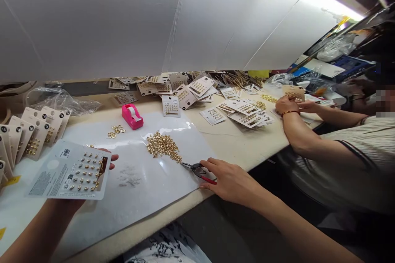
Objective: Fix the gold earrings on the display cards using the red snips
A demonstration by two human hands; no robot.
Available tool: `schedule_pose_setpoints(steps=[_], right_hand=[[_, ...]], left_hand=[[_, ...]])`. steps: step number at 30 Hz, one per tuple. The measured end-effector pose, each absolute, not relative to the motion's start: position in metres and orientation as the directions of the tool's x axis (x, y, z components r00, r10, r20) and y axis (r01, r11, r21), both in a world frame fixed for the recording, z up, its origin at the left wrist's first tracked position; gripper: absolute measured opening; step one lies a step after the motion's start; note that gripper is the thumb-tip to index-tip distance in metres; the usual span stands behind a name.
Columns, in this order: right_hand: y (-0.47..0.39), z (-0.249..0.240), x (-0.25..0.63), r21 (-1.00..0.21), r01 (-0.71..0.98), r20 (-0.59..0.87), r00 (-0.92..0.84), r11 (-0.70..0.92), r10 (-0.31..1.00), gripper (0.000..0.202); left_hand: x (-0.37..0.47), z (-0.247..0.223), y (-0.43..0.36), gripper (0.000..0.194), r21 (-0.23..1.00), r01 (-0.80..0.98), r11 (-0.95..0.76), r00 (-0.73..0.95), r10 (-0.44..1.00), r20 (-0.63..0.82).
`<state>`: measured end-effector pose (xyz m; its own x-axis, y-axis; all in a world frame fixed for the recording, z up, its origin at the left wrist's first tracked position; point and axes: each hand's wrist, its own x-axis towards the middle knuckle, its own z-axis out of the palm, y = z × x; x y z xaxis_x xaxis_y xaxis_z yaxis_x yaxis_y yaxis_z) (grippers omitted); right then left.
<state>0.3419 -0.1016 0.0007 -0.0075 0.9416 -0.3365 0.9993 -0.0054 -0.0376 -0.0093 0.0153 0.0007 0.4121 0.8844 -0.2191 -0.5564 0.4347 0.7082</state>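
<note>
Gripping a printed card (57,172) studded with rows of small metal pieces, the left hand (112,162) supports it from behind, with fingertips showing past its right edge. Taking the pile of small gold pieces (162,144) as the clock's centre, that card is raised between eight and nine o'clock. At four o'clock the right hand (230,178) grasps the pliers (197,169) by their red handles, the tips reaching the pile's near edge.

The pile lies on a shiny sheet (173,185) spread over the table (220,146). A pink tape dispenser (132,117) stands between ten and eleven o'clock, loose gold rings (116,131) lie near ten, and small clear bits (128,176) are scattered between seven and eight. A row of upright cards (38,131) leans at nine; a heap of filled cards (185,96) spreads from twelve to one. Towards two o'clock, a co-worker's hands (286,105) hold another card (296,92).
</note>
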Motion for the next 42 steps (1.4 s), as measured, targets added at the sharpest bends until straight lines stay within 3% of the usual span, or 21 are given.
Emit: schedule_pose_setpoints(steps=[5,10,15,28,33,37,42], right_hand=[[-0.107,0.003,0.340,-0.100,0.995,-0.361,-0.050,0.015,0.931,0.037],[-0.110,-0.002,0.339,-0.072,0.996,-0.326,0.034,-0.061,0.945,0.044],[-0.113,-0.006,0.330,-0.079,0.993,-0.303,0.056,-0.084,0.951,0.039],[-0.117,-0.014,0.329,-0.108,0.993,-0.238,0.029,-0.056,0.971,0.036],[-0.107,-0.010,0.309,-0.253,0.966,-0.069,-0.074,0.054,0.995,0.039],[-0.082,-0.005,0.266,-0.403,0.870,0.154,-0.243,0.285,0.958,0.041],[-0.055,0.003,0.219,-0.406,0.797,0.261,-0.367,0.447,0.893,0.040]], left_hand=[[-0.013,-0.006,0.015,0.053,0.710,-0.566,0.418,0.440,0.882,-0.168],[-0.015,-0.012,0.016,0.060,0.753,-0.536,0.382,0.472,0.875,-0.109],[-0.017,-0.011,0.018,0.062,0.767,-0.498,0.405,0.532,0.841,-0.099],[-0.017,-0.013,0.018,0.059,0.732,-0.540,0.415,0.480,0.867,-0.137],[-0.011,-0.016,0.010,0.037,0.696,-0.561,0.449,0.480,0.861,-0.169],[-0.010,-0.022,0.004,0.033,0.688,-0.538,0.488,0.548,0.822,-0.155],[-0.011,-0.024,0.002,0.029,0.681,-0.600,0.419,0.503,0.860,-0.086]])
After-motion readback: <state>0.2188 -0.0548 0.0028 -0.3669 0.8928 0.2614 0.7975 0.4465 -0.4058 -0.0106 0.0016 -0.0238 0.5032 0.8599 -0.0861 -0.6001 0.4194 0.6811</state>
